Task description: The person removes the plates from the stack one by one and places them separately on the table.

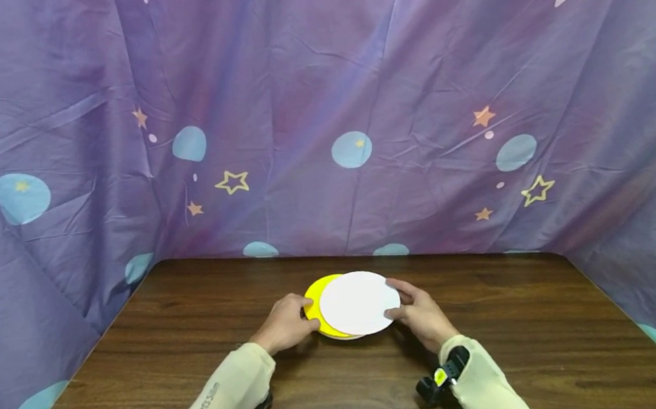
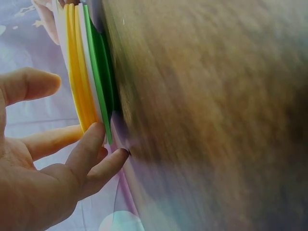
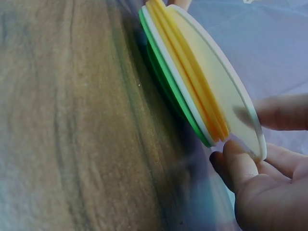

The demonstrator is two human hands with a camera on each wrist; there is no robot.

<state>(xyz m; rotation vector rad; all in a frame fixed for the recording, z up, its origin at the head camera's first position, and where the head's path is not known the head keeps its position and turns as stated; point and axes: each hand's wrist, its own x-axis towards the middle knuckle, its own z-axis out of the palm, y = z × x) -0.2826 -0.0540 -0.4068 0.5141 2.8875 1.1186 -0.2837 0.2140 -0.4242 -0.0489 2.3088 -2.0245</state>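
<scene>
A stack of round flat discs lies on the table in front of me. Its top is a white disc (image 1: 359,303), shifted right over a yellow disc (image 1: 312,294). My right hand (image 1: 424,315) pinches the white disc's right edge between thumb and fingers; in the right wrist view its near edge is lifted from the yellow discs (image 3: 192,77). Beneath those come another white disc (image 3: 175,70) and green discs (image 2: 98,62). My left hand (image 1: 288,320) is at the stack's left side, its fingers against the rims and its thumb apart from them in the left wrist view.
The brown wooden table (image 1: 502,346) reaches back to a purple curtain (image 1: 292,100) printed with stars and blue dots, which also hangs on both sides. A black wrist strap with a small device (image 1: 441,377) sits on the right forearm.
</scene>
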